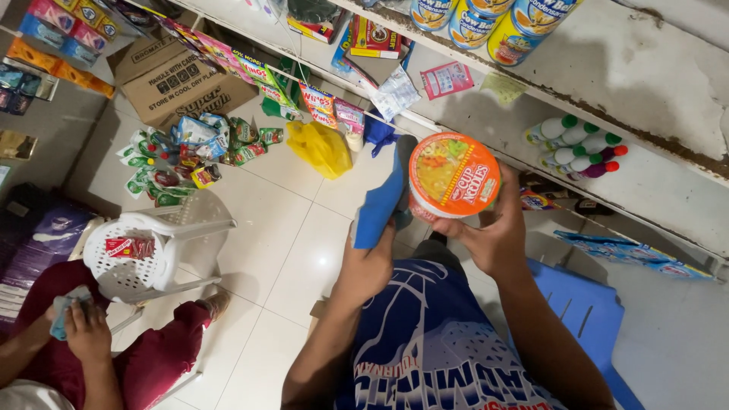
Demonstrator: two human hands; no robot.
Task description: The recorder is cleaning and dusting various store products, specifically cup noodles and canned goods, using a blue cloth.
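My right hand [497,235] holds a round instant noodle cup [453,175] with an orange printed lid, tilted so the lid faces the camera. My left hand [368,262] grips a blue cloth [383,201] pressed against the cup's left side. Both hands are raised in front of my chest, above my blue printed shirt [425,342].
White shelves [645,83] on the right carry cans [486,23] and small bottles [577,152]. A white plastic chair [144,250], a cardboard box [178,76], a yellow bag [319,148] and loose snack packets [190,156] lie on the tiled floor. Another person's hand [83,326] holds a cloth at lower left. A blue stool [585,311] is beside me.
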